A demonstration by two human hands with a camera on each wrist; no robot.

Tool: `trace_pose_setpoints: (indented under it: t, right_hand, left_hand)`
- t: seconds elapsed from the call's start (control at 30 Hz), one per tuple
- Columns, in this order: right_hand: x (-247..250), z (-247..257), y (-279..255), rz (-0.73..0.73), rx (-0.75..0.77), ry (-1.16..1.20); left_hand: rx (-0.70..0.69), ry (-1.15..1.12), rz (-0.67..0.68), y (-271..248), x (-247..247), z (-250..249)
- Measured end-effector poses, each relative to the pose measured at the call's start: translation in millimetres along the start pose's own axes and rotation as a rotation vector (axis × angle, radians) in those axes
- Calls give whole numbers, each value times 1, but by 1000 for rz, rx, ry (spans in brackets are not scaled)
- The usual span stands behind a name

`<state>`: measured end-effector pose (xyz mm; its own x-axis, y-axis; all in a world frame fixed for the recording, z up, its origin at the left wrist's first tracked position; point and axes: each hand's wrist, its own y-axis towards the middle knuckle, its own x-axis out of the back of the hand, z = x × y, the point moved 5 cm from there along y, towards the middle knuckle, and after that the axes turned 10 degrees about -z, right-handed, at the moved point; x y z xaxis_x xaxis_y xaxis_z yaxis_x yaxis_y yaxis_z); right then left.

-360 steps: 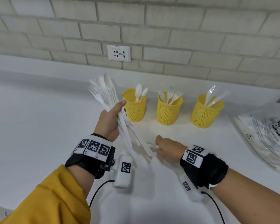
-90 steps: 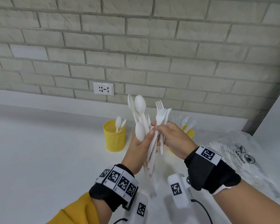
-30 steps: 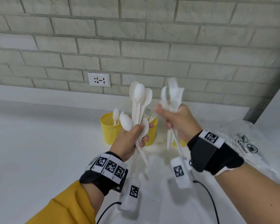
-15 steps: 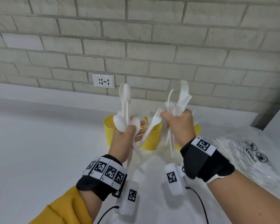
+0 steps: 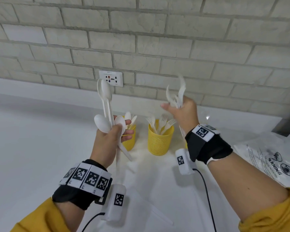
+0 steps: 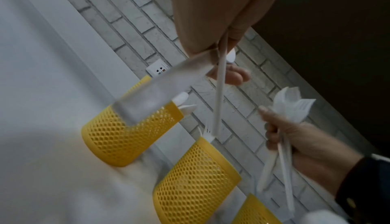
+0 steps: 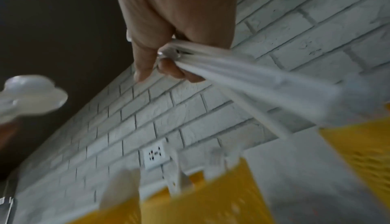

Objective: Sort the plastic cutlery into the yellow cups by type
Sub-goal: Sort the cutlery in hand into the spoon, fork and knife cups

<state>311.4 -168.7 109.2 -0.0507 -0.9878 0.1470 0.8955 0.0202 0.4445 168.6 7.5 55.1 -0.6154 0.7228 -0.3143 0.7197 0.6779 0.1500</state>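
Note:
My left hand (image 5: 110, 136) grips a bunch of white plastic spoons (image 5: 105, 97), bowls up, in front of the spoon cup (image 5: 130, 139). My right hand (image 5: 181, 111) grips a blurred bunch of white forks (image 5: 177, 94), raised above and right of the fork cup (image 5: 160, 139). The third yellow cup (image 6: 253, 211) is hidden behind my right wrist in the head view. The left wrist view shows spoon handles (image 6: 219, 97) hanging from my left hand (image 6: 211, 32) over the spoon cup (image 6: 126, 136) and fork cup (image 6: 196, 177). The right wrist view shows fork handles (image 7: 253, 81) in my right hand (image 7: 168, 47).
A white counter (image 5: 40, 148) runs along a brick wall with a power socket (image 5: 110, 78). A pile of clear plastic bags (image 5: 271, 163) lies at the right. One loose white utensil (image 5: 159, 213) lies on the counter near me.
Both hands have drawn apart, the spoons staying left and the forks going right and higher. The fork cup now shows between my hands.

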Motion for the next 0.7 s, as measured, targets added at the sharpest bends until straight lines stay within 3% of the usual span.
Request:
trace_pose_setpoints:
  t: [0.13, 0.23, 0.37, 0.53, 0.63, 0.7]
  right_hand:
    - [9, 29, 14, -224, 69, 311]
    - [-3, 16, 10, -235, 14, 339]
    - [-23, -29, 2, -71, -112, 187]
    - [-36, -59, -7, 331, -269, -280]
    - [-34, -52, -10, 379, -237, -376]
    - [-28, -41, -10, 310, -154, -380]
  left_hand:
    - [-5, 19, 0, 2, 5, 5]
    - [-5, 37, 12, 1, 5, 6]
    - [9, 21, 59, 0, 5, 2]
    - [13, 22, 73, -1, 7, -3]
    - [2, 18, 93, -5, 11, -5]
    - [4, 18, 98, -8, 13, -6]
